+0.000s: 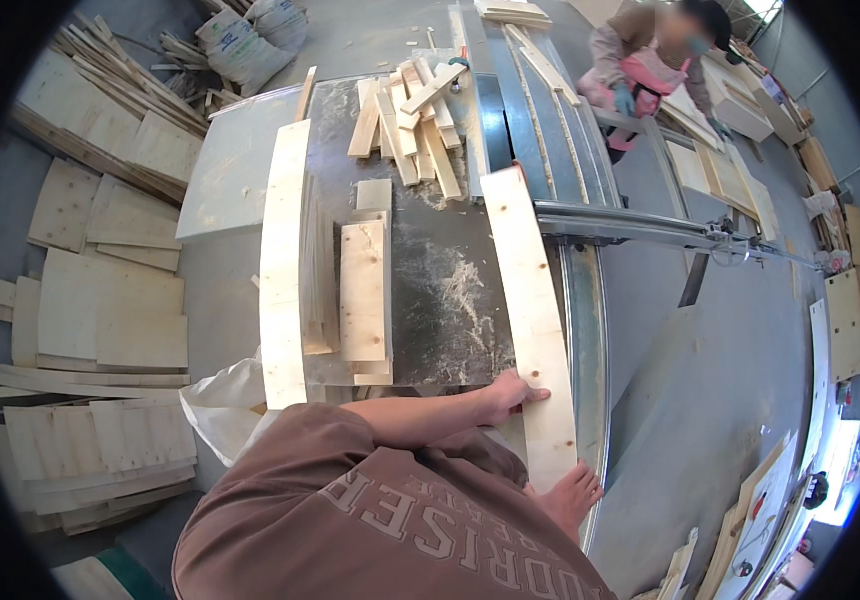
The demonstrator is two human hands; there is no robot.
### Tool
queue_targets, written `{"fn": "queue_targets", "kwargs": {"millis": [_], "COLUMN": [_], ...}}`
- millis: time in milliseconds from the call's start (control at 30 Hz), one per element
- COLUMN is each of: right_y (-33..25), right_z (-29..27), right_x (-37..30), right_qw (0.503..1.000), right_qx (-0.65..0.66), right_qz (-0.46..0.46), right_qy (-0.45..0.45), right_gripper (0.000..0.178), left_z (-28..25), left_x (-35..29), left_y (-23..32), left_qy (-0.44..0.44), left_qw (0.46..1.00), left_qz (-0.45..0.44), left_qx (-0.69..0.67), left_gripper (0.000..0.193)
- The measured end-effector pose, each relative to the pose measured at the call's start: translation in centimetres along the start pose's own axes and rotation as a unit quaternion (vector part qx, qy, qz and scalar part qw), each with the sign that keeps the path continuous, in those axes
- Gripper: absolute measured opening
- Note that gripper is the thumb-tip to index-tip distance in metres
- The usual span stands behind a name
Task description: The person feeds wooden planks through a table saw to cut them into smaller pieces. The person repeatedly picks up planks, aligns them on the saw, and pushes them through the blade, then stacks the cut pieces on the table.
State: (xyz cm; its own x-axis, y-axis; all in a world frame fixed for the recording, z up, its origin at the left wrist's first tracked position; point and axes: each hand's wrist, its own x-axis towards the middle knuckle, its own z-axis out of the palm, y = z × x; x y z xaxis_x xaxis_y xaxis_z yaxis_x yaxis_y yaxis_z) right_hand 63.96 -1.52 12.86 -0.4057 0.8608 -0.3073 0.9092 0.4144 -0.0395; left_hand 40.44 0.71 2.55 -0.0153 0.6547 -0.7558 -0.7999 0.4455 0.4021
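Observation:
A long pale wooden board (535,310) with knots lies lengthwise along the right side of the dark saw table. My left hand (516,396) grips its left edge near the close end, thumb resting on top. At the near right corner, my right hand (570,494) is closed on the same board, its fingers over the edge. The far end of the board reaches a metal crosswise fence (640,222). To the left of the board, sawdust (460,300) is scattered over the table.
Short offcuts (410,120) are heaped at the table's far side. A stack of boards (363,290) and a long plank (285,260) stand on the left. Metal rails (540,120) run along the right. Beyond them works another person (640,75). Sheets (110,310) lie at far left.

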Motion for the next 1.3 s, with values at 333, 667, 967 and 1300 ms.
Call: {"fn": "queue_targets", "kwargs": {"millis": [333,667,967,1300], "right_y": [-13.9,-32.5,-36.5,-33.3], "right_z": [-2.0,-2.2,-0.5,1.5], "right_x": [9.8,6.7,6.6,11.3], "right_qw": [0.941,0.805,0.797,0.877], "right_qx": [0.285,0.272,0.180,0.200], "right_qz": [-0.165,-0.495,-0.530,-0.378], "right_qy": [-0.079,-0.180,-0.228,-0.218], "right_gripper": [0.106,0.105,0.091,0.080], "left_z": [-4.2,-19.7,-28.0,-28.3], "left_x": [-9.4,-22.2,-22.8,-24.3], "left_y": [11.7,17.2,13.9,14.4], "left_qy": [0.178,0.561,0.582,0.528], "left_qw": [0.894,0.643,0.648,0.692], "left_qz": [0.403,0.401,0.194,0.263], "left_qx": [0.077,0.331,0.451,0.416], "left_gripper": [0.050,0.118,0.126,0.116]}}
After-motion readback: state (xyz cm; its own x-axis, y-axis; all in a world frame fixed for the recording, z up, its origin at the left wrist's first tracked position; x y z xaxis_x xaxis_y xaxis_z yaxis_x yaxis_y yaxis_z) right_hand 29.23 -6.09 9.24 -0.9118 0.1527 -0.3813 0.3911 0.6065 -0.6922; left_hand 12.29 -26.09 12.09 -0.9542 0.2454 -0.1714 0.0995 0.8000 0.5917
